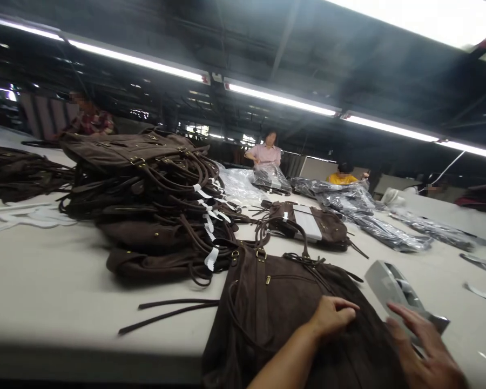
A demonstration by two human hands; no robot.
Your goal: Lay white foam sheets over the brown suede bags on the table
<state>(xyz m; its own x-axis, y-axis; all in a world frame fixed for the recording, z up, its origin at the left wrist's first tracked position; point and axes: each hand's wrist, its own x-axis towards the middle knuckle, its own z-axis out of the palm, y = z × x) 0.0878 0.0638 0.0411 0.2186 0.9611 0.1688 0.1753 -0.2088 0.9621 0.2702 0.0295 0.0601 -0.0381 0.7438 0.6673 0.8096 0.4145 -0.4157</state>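
A dark brown bag with a small zip and brass rings lies on the table before me, its straps trailing left. My left hand rests over the bag's front, fingers curled together; whether anything is pinched in them is too small to tell. My right hand is at the bag's right side with fingers apart, holding nothing, beside a grey tape dispenser. The fingertips overlap the dispenser's near edge in view; contact cannot be made out.
A tall stack of brown bags stands on the left of the pale table. Another brown bag lies beyond mine, with plastic-wrapped items to its right. People work across the table, one in a pink shirt.
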